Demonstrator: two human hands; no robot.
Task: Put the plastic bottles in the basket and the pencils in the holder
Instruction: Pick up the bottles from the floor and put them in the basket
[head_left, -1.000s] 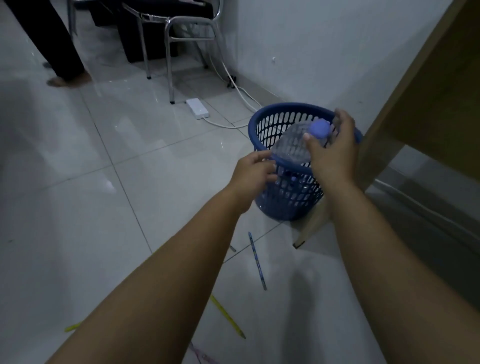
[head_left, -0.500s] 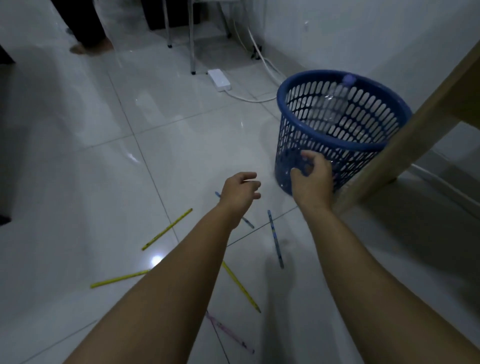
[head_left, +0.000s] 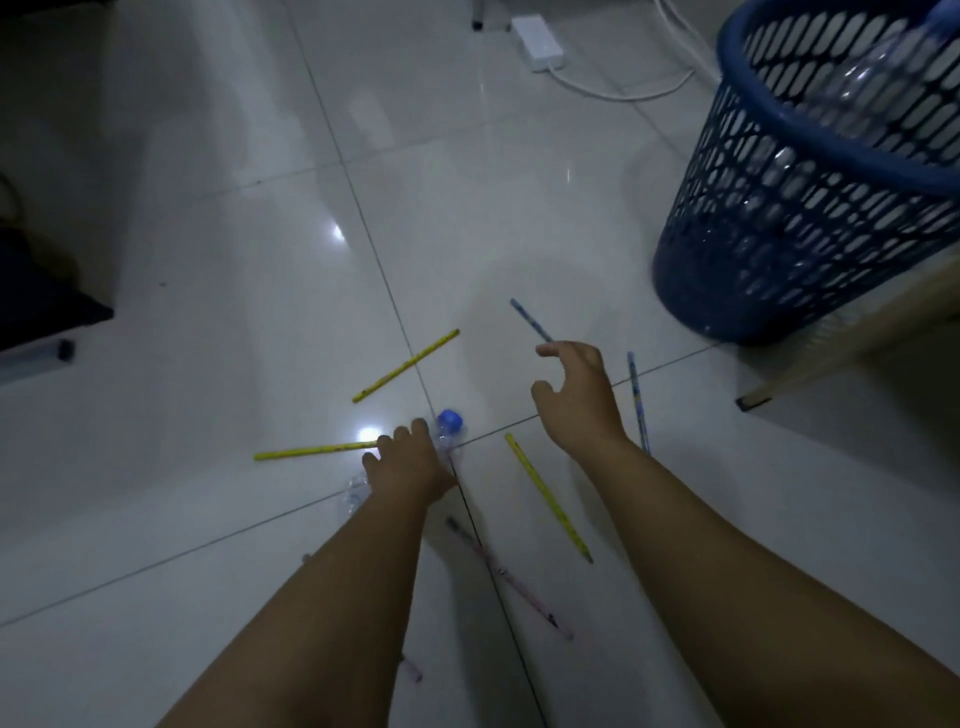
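A clear plastic bottle with a blue cap lies on the white tile floor. My left hand lies over its body with the fingers curled down, and the grip itself is hidden. My right hand hovers open, fingers apart, between two blue pencils. Three yellow pencils and a pink pencil are scattered around my hands. The blue basket stands at the upper right with another clear bottle inside. No pencil holder is in view.
A wooden table leg slants down just right of the basket. A white power strip and its cable lie at the top. A dark object sits at the left edge.
Both hands have come away from the basket and dropped toward the floor. My left hand has come down onto the bottle. The view has tilted down.
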